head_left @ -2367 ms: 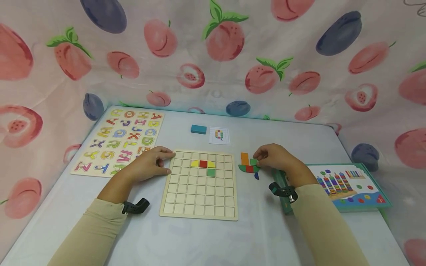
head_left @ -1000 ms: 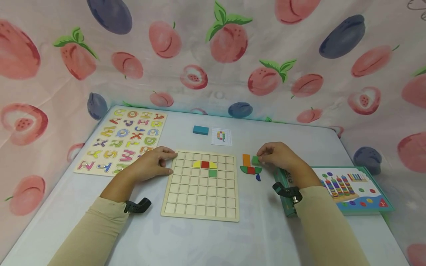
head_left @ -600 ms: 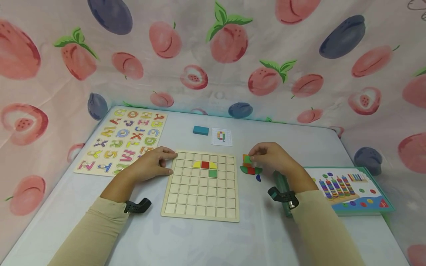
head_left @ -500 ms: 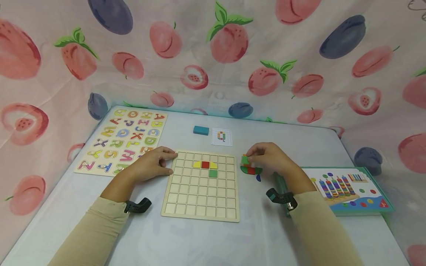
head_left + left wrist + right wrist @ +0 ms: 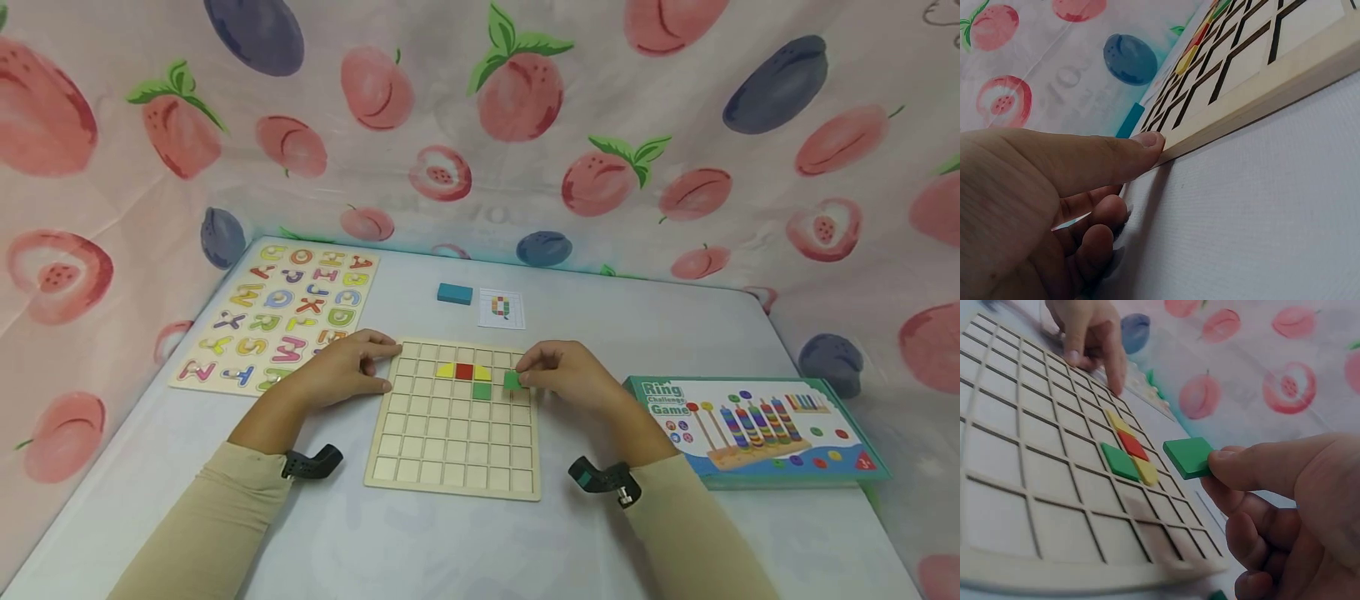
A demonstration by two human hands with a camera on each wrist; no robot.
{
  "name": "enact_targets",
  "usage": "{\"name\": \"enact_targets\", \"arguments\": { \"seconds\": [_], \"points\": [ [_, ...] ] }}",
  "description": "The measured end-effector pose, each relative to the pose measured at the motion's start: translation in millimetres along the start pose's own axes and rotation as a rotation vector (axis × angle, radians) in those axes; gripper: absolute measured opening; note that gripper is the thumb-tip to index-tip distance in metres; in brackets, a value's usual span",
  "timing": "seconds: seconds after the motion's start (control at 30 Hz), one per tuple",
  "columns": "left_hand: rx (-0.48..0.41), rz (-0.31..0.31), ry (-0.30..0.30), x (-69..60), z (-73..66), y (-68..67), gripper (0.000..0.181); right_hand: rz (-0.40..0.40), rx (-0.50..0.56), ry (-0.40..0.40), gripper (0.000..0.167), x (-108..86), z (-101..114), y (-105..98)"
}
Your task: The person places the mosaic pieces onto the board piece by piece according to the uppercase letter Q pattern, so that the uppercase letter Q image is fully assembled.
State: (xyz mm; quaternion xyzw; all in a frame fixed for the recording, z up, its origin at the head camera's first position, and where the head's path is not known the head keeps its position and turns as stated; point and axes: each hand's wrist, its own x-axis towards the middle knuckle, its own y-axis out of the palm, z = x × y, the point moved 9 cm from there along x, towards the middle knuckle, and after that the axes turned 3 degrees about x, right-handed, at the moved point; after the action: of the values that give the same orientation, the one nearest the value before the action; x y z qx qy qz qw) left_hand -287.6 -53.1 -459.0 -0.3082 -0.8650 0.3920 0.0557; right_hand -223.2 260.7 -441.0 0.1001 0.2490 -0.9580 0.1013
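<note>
Green tile [image 5: 513, 380] hangs above a white-covered table [image 5: 300, 533], fruit-print cloth [image 5: 300, 200] at twelve o'clock. Square, broad face roughly upward, it is pinched by the right hand [image 5: 576, 382] over the grid board [image 5: 457, 451], two o'clock from centre. The left hand [image 5: 337, 371], thumb and forefinger spread, touches the board's ten o'clock edge. At three, a box [image 5: 757, 425] reads "Ring Challenge Game".

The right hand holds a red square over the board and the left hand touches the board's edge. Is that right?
Almost! The square in the right hand is green, not red. The right wrist view shows it. The rest is right.
</note>
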Motion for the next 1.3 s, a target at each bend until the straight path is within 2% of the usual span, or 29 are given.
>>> {"name": "enact_targets", "arguments": {
  "seconds": [0.23,0.43,0.7,0.9,1.3],
  "points": [
    [0.015,-0.004,0.0,1.9,1.0,1.2,0.063,-0.003,0.057,-0.016,0.009,-2.1,5,28],
    [0.016,-0.004,0.002,3.4,1.4,1.8,0.064,-0.058,0.036,0.014,0.006,-6.9,6,44],
    [0.013,-0.003,0.003,2.6,1.5,1.7,0.063,-0.132,0.015,0.026,0.007,-8.8,0,51],
    [0.01,-0.003,-0.001,2.1,1.6,1.0,0.063,-0.129,-0.032,0.018,0.008,-9.9,-2,56],
    [-0.003,-0.006,-0.004,1.0,2.4,0.9,0.064,-0.146,-0.116,-0.061,0.008,-11.8,2,60]
  ]
}}
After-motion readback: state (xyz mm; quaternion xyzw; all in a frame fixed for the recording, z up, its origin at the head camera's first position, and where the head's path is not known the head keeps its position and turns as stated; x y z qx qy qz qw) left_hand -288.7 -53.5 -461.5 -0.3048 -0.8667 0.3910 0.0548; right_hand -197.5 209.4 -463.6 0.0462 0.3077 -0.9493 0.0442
